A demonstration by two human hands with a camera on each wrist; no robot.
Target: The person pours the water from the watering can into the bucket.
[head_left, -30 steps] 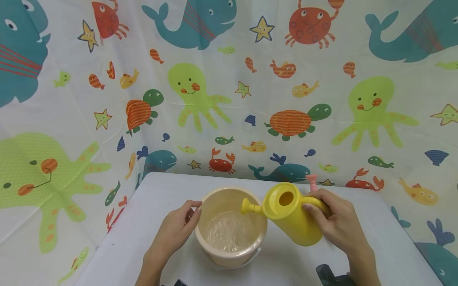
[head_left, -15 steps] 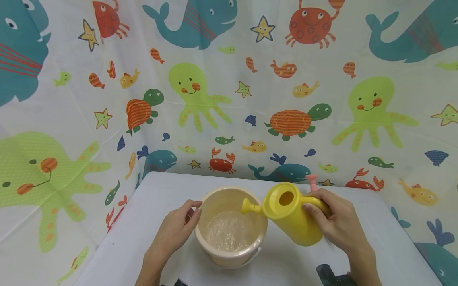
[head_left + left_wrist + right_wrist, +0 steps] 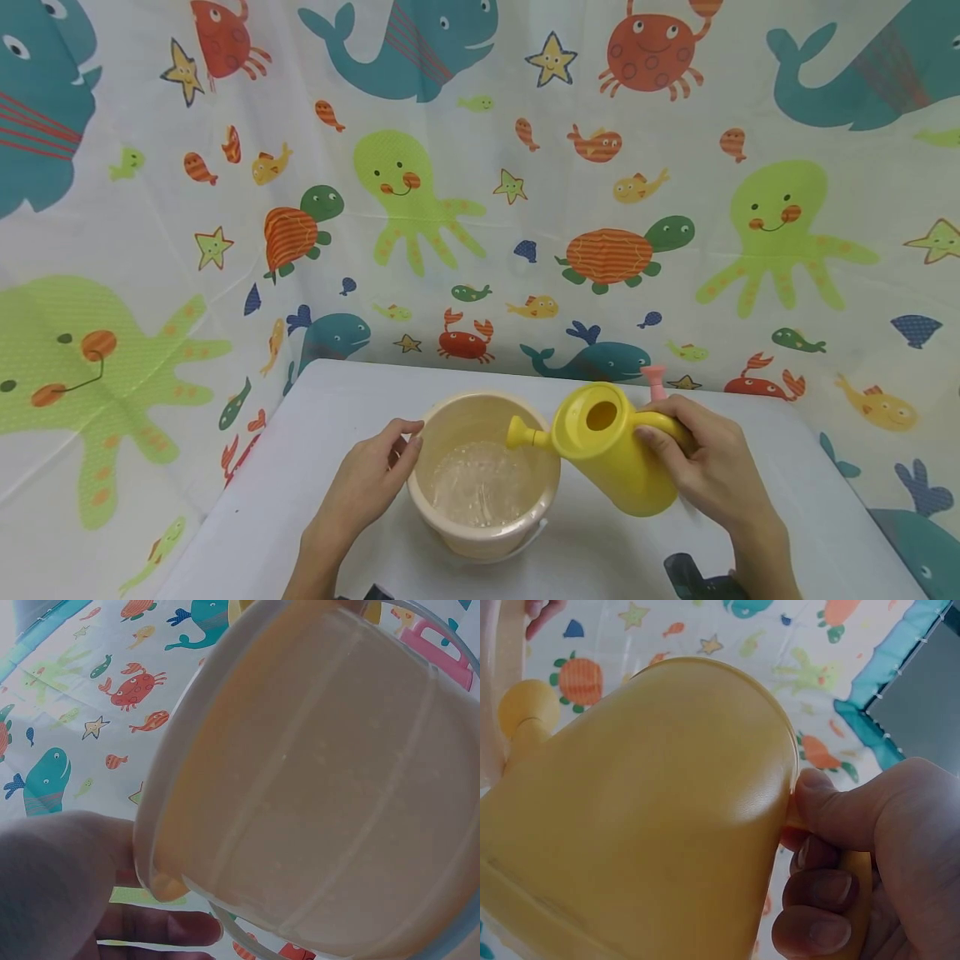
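Note:
A cream bucket (image 3: pixel 442 521) with a thin white handle stands on the white table, rippling water (image 3: pixel 480 483) inside it. My left hand (image 3: pixel 371 477) holds its left rim, thumb and fingertips at the edge; the left wrist view shows the bucket's wall (image 3: pixel 322 787) up close. My right hand (image 3: pixel 708 462) grips the handle of a yellow watering can (image 3: pixel 618 467), fingers curled round it. The can tilts left, its spout (image 3: pixel 525 435) reaching over the bucket's right rim. In the right wrist view the can's body (image 3: pixel 667 802) fills much of the picture.
Behind the yellow can a pink spout (image 3: pixel 655 382) sticks up, and a pink handle (image 3: pixel 442 649) shows in the left wrist view. A curtain (image 3: pixel 480 225) printed with sea animals hangs behind and beside the white table (image 3: pixel 337 400).
The ripples on the water in the bucket shift from frame to frame. Both hands, the bucket and the tilted watering can stay nearly where they were.

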